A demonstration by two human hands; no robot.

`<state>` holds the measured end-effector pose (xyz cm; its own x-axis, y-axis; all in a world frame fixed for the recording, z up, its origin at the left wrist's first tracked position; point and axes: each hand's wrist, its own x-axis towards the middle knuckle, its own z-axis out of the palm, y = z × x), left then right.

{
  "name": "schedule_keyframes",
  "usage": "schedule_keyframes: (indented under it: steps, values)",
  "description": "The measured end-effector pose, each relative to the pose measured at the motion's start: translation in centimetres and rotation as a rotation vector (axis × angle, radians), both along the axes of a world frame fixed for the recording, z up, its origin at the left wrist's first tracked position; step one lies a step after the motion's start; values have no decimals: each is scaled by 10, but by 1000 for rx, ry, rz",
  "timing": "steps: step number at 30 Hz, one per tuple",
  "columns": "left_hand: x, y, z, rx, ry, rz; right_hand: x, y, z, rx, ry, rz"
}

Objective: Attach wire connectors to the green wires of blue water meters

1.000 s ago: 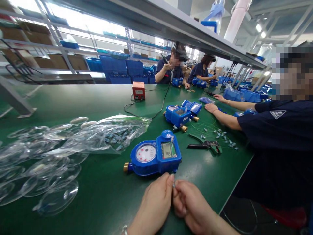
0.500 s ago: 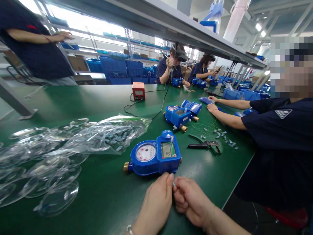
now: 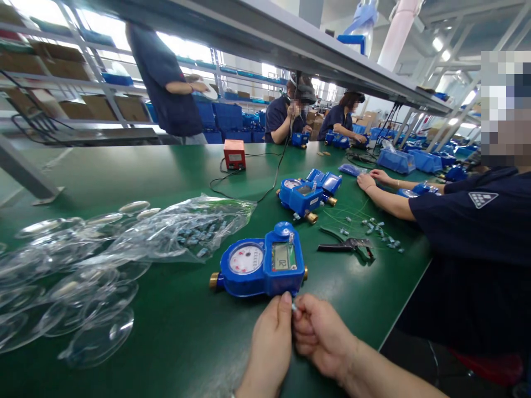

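Observation:
A blue water meter (image 3: 259,265) with a round dial and a small digital display lies face up in front of me, brass fittings at its ends. My left hand (image 3: 270,334) is closed at the meter's near edge, thumb pressed against the fingers; what it pinches is hidden. Close beside it, my right hand (image 3: 326,337) is shut, its thumb and forefinger on a small light-blue seal (image 3: 294,307). The two hands nearly touch at the fingertips. Pliers with black handles (image 3: 348,246) lie to the right of the meter, near several loose light-blue seals (image 3: 379,229) and thin green wires.
A clear bag of seals (image 3: 199,229) and a heap of clear plastic discs (image 3: 99,331) lie on the left. More blue meters (image 3: 302,196) and a red box (image 3: 234,155) with a cable are farther back. A co-worker's hands (image 3: 371,179) rest at the right.
My hands stay together at the meter's near edge, shifting only slightly. More of the light-blue seal shows. The standing person at the back has moved right.

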<state>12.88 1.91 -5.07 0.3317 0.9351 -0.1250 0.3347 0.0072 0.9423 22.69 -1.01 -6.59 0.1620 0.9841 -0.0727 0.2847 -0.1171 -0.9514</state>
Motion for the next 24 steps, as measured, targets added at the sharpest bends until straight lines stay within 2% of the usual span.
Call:
schedule_keyframes:
  steps: [3,5,7,10,12,14,16,20,24]
  values:
    - [0,0,0,-21,-44,28,-3,-2,7,-36,30,-17]
    - [-1,2,1,-72,-103,8,0,-7,9,16,-51,-63]
    - [-3,5,4,-198,-193,-20,4,-13,8,150,-300,-67]
    - [-5,7,7,-365,-266,-31,9,-17,-1,359,-798,7]
    - [-6,7,7,-371,-246,-16,12,-17,-7,420,-986,58]
    - [-7,7,7,-353,-224,-2,12,-16,-11,454,-1059,87]
    - [-8,7,6,-315,-191,1,11,-15,-13,457,-1030,74]
    - [-8,7,6,-119,-23,-41,7,-16,-11,403,-788,-2]
    - [-6,6,5,-44,48,-40,0,-13,-5,227,-470,-81]
